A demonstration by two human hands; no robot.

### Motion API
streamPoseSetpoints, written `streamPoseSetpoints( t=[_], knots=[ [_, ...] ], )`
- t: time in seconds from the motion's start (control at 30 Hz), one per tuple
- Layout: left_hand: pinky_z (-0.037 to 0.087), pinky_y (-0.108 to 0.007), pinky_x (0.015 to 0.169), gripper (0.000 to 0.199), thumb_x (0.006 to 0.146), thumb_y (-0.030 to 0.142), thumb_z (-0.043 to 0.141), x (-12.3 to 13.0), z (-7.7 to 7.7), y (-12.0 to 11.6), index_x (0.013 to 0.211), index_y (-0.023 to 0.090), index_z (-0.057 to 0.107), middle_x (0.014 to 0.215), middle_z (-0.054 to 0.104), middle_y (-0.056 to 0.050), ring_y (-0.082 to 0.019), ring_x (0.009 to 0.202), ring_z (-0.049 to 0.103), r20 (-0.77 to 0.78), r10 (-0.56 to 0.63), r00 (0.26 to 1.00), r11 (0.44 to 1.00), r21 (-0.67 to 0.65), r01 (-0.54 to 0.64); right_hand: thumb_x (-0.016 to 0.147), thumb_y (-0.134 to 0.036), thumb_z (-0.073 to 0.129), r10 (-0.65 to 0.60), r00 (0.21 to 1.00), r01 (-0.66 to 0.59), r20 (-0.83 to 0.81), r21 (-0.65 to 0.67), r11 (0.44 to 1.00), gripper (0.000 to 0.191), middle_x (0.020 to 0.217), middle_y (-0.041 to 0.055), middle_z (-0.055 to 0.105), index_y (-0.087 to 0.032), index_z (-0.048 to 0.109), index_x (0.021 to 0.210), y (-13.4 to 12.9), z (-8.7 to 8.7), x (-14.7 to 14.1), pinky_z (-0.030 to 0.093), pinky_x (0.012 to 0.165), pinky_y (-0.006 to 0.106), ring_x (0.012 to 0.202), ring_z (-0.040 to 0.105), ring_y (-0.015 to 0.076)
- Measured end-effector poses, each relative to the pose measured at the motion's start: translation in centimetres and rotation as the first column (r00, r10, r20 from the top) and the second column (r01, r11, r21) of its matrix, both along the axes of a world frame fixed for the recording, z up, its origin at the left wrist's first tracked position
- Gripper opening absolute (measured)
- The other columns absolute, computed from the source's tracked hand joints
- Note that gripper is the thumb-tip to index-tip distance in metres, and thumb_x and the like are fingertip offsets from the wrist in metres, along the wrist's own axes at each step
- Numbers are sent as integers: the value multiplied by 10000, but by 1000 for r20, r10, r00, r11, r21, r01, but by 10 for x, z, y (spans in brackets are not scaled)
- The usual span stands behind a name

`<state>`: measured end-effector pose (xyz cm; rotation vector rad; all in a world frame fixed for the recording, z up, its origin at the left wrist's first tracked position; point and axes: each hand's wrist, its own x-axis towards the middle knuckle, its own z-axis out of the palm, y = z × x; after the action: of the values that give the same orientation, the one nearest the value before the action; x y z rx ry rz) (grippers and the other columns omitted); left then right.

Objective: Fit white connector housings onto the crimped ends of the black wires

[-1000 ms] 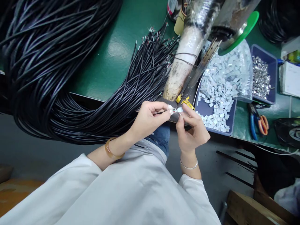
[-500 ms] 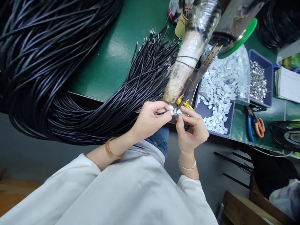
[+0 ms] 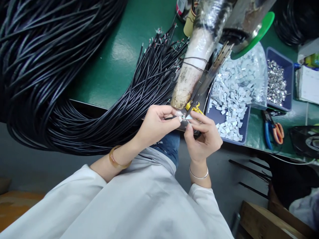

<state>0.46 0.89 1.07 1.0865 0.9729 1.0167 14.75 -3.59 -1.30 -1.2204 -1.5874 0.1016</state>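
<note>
My left hand (image 3: 157, 122) pinches the end of a black cable (image 3: 169, 118), whose thin inner wires show at its tip. Facing it, my right hand (image 3: 203, 134) has its thumb and fingers closed on a small white piece (image 3: 188, 117) close to the wire ends. The fingertips of both hands nearly meet below a dark metal tool with a yellow part (image 3: 194, 107). A large bundle of black cables (image 3: 129, 103) lies left of my hands, with stripped ends towards the back.
A blue tray (image 3: 245, 131) of small white pieces stands right of my hands. Behind it is another tray (image 3: 289, 78) with metal parts. Pliers (image 3: 267, 132) lie at the right. A wrapped post (image 3: 190, 69) slants above my hands.
The view has shifted slightly. My hands remain together at the cable end, and my right thumb has moved a little to the left.
</note>
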Motion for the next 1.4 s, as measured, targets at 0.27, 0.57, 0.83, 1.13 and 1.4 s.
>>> streamPoseSetpoints(
  t=[0.27, 0.57, 0.83, 1.13, 1.4],
  knots=[
    [353, -144, 471, 50, 702, 150, 666, 2, 2, -5, 681, 112, 691, 580, 591, 23, -43, 512, 452, -1, 8, 1000, 1000, 4, -8, 802, -90, 707, -35, 999, 35, 8, 5, 999, 167, 1028, 29, 765, -221, 656, 894, 1, 3, 0, 643, 765, 335, 904, 750, 175],
    [264, -153, 440, 81, 701, 157, 638, -4, 2, -3, 634, 115, 658, 515, 491, 39, -36, 477, 360, -82, -15, 997, 999, 28, 17, 795, -53, 685, 31, 994, -32, -102, 1, 1000, 202, 1077, 57, 766, -212, 632, 909, -3, 1, -4, 658, 747, 307, 862, 758, 162],
    [279, -160, 452, 97, 736, 168, 633, -5, 0, -6, 667, 117, 678, 551, 522, 21, -49, 501, 397, -123, -36, 992, 998, 56, 43, 821, -86, 682, -11, 998, 11, -65, -6, 1000, 199, 1046, 36, 773, -234, 630, 944, -5, -2, -2, 650, 749, 320, 898, 756, 171],
    [458, -166, 549, 152, 784, 205, 645, -5, -4, -10, 769, 109, 762, 711, 710, -26, -85, 587, 577, -119, -43, 992, 996, 74, 52, 786, -59, 721, -63, 995, 61, 76, 40, 997, 236, 1008, 19, 774, -236, 681, 937, -5, 1, -2, 636, 813, 329, 910, 748, 168],
    [389, -141, 482, 137, 778, 137, 638, -3, -6, -8, 802, 111, 770, 746, 739, -31, -63, 576, 564, -244, 124, 962, 905, 425, -9, 765, -59, 742, -87, 994, 84, 68, 41, 996, 243, 1032, 23, 766, -237, 697, 924, -2, 7, -3, 648, 818, 349, 916, 746, 177]
  ],
)
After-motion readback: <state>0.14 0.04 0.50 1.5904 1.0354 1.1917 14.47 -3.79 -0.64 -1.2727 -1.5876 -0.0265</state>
